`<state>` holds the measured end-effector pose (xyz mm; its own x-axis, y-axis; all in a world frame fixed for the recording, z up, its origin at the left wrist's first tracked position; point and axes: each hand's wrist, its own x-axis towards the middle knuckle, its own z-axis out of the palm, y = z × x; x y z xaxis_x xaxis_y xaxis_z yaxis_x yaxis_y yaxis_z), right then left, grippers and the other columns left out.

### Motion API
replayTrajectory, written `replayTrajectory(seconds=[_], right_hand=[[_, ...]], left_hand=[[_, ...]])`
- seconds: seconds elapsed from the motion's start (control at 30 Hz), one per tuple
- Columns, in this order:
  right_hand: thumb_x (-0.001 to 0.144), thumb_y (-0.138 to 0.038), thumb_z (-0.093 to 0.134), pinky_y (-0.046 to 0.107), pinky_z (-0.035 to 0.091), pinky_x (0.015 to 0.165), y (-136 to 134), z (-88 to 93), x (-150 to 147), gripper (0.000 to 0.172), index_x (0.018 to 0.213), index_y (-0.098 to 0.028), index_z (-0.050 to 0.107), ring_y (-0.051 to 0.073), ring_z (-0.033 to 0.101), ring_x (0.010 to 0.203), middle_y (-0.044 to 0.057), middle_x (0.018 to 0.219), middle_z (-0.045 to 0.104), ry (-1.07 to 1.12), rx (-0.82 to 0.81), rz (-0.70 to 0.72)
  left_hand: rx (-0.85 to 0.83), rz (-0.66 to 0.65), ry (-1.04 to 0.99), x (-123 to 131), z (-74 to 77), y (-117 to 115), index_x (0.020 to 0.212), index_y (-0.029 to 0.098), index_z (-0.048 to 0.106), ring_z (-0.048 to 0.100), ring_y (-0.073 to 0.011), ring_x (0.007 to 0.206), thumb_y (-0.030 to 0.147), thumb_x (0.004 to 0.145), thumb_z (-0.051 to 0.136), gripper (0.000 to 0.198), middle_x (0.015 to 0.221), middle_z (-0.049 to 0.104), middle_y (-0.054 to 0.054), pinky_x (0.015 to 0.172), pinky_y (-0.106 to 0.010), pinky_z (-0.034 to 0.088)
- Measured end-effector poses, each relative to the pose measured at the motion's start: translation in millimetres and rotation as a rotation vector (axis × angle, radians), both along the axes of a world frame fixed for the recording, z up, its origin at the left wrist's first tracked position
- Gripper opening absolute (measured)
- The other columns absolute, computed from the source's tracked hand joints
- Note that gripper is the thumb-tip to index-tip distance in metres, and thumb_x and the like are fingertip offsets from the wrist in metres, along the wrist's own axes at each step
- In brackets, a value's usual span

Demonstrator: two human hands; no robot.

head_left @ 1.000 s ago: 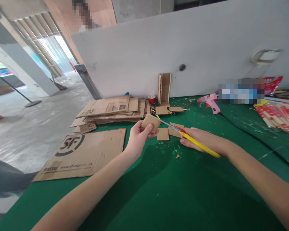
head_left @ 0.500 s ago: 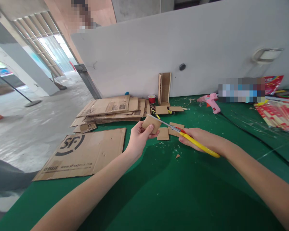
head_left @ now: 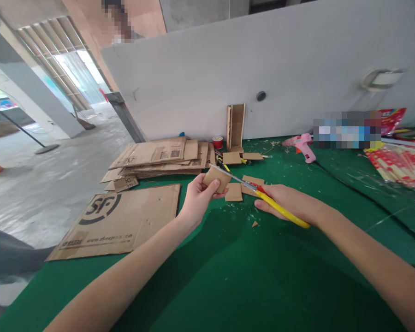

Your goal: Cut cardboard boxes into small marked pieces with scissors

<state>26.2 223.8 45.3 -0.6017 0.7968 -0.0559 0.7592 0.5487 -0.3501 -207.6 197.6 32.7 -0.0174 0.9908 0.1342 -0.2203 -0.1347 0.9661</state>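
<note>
My left hand [head_left: 198,198] pinches a small square cardboard piece [head_left: 216,178] just above the green table [head_left: 249,276], thumb on its front face. My right hand [head_left: 286,203] is closed round a yellow-handled knife [head_left: 280,210]. Its metal blade [head_left: 232,176] reaches left and lies against the top edge of the cardboard piece. Two small cut cardboard squares [head_left: 234,192] lie flat on the table between my hands, with crumbs of cardboard around them.
A large flat printed cardboard sheet [head_left: 119,221] lies at the left. A stack of flattened cartons [head_left: 159,157] sits behind it. A pink glue gun [head_left: 306,148] and its black cord lie at the right, by packets of sticks [head_left: 399,166]. A white partition stands behind.
My right hand with the knife has slid slightly left and down along the cardboard piece. My left hand has barely moved.
</note>
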Motion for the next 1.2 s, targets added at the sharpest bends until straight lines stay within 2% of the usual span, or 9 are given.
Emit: replayTrajectory(seconds=[0.13,0.43,0.67,0.9,1.2], right_hand=[[0.090,-0.058,0.034,0.029,0.037,0.054,-2.3,1.5,-2.8,0.043,0.080,-0.020,0.052,0.019,0.057,0.061,0.007,0.074,0.063,-0.013,0.037,0.001],[0.085,-0.068,0.032,0.029,0.035,0.048,-0.6,2.6,-0.9,0.055,0.075,-0.020,0.057,0.019,0.056,0.053,0.008,0.069,0.063,-0.090,0.019,-0.125],[0.088,-0.062,0.030,0.030,0.039,0.055,-3.9,2.2,-5.0,0.048,0.080,-0.020,0.052,0.021,0.058,0.063,0.009,0.074,0.063,-0.049,0.043,-0.026],[0.084,-0.070,0.030,0.029,0.035,0.049,-1.2,1.7,-4.1,0.057,0.071,-0.020,0.054,0.018,0.054,0.051,0.007,0.064,0.060,-0.112,0.029,-0.146],[0.089,-0.059,0.031,0.028,0.036,0.051,-4.2,-0.4,-8.2,0.046,0.078,-0.020,0.051,0.018,0.055,0.056,0.007,0.069,0.061,-0.055,0.051,-0.039]], left_hand=[[0.004,-0.017,0.008,-0.4,1.4,-0.8,0.090,0.013,0.055,0.069,-0.0171,0.072,0.032,0.075,0.071,0.029,0.085,0.066,-0.006,0.066,-0.028,0.055],[0.011,-0.036,0.017,-2.4,-3.1,1.4,0.092,0.013,0.056,0.068,-0.0168,0.072,0.032,0.075,0.070,0.029,0.086,0.067,-0.006,0.067,-0.029,0.055],[0.007,-0.043,0.038,-0.6,0.8,-0.9,0.092,0.014,0.057,0.068,-0.0157,0.070,0.031,0.075,0.070,0.028,0.085,0.066,-0.005,0.066,-0.029,0.056],[0.009,-0.055,0.032,-0.7,1.7,-0.8,0.091,0.013,0.057,0.067,-0.0148,0.067,0.030,0.076,0.069,0.026,0.081,0.067,-0.004,0.064,-0.026,0.055],[0.003,-0.058,0.035,1.5,0.1,-2.1,0.090,0.013,0.056,0.068,-0.0162,0.068,0.030,0.074,0.070,0.027,0.078,0.067,-0.004,0.065,-0.029,0.056]])
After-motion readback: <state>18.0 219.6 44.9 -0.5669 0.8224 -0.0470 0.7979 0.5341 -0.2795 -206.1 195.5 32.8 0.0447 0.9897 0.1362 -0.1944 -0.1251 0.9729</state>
